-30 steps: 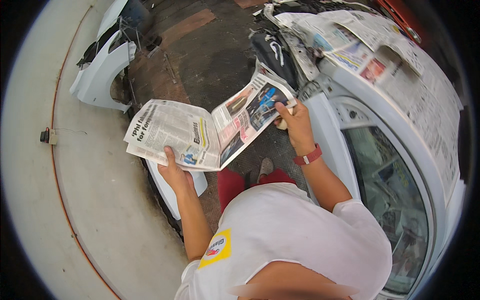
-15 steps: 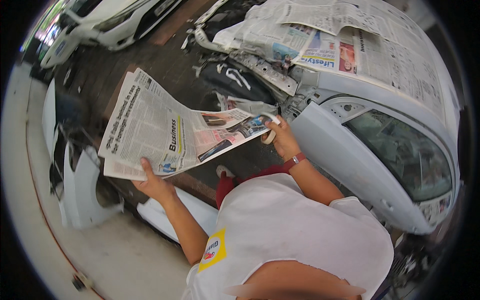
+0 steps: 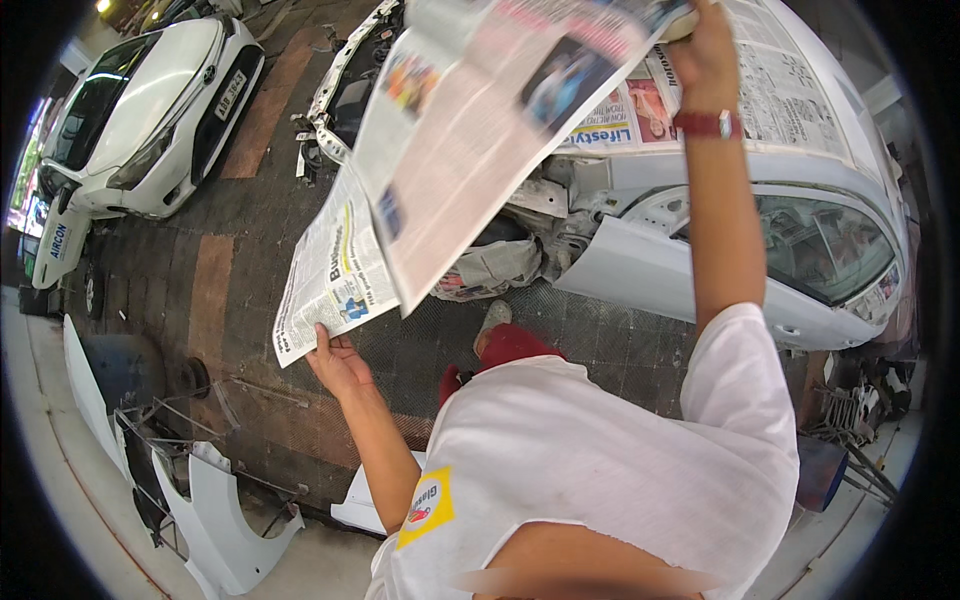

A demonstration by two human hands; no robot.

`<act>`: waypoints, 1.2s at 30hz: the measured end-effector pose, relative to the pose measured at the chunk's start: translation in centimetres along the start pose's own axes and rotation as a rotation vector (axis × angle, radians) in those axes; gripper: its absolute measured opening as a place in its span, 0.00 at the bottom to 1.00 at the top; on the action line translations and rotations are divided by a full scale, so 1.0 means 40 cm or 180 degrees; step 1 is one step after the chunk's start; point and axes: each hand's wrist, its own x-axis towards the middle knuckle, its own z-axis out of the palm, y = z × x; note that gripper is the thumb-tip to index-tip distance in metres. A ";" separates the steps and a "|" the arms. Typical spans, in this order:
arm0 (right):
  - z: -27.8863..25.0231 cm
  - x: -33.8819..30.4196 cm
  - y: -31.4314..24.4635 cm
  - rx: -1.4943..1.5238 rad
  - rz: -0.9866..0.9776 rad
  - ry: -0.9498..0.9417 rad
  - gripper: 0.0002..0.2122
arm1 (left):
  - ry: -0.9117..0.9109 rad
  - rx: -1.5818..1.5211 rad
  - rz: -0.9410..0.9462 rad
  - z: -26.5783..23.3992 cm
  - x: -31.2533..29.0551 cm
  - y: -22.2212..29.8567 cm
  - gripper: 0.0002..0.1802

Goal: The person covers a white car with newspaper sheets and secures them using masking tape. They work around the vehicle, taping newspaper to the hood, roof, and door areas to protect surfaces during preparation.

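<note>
Stretched out between my hands is a newspaper sheet [image 3: 475,150], folded so that one part hangs over the other. My left hand [image 3: 342,368] pinches its lower left corner, thumb on top. Raised at the upper right, my right hand [image 3: 706,65] grips the sheet's other end. Part of a beige tape roll [image 3: 682,24] shows at that hand's fingers, mostly hidden. Behind the right forearm stands a pale grey car body [image 3: 650,165], its front covered with newspaper sheets [image 3: 790,90].
The car's door [image 3: 630,262] stands out to the right, near my body. A white car [image 3: 150,110] is parked at the far left. Loose body panels, including a white fender [image 3: 225,515], lean at the lower left. Dark tiled floor [image 3: 250,310] lies between.
My right hand has risen up and away with its end of the newspaper, over the covered car. The sheet has swung upward and opened out. My left hand has moved slightly right.
</note>
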 end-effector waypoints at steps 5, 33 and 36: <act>0.100 0.192 0.516 0.0857 0.2498 0.0628 0.19 | -0.0257 0.0396 0.0221 0.060 0.036 0.035 0.20; 0.406 -0.396 -0.795 0.2371 0.3065 -0.1544 0.28 | -0.3482 0.3075 0.2083 0.587 0.487 0.110 0.26; 0.337 -0.535 -0.759 0.2775 0.4210 -0.0310 0.28 | -0.1864 0.2522 0.1228 0.534 0.592 0.141 0.16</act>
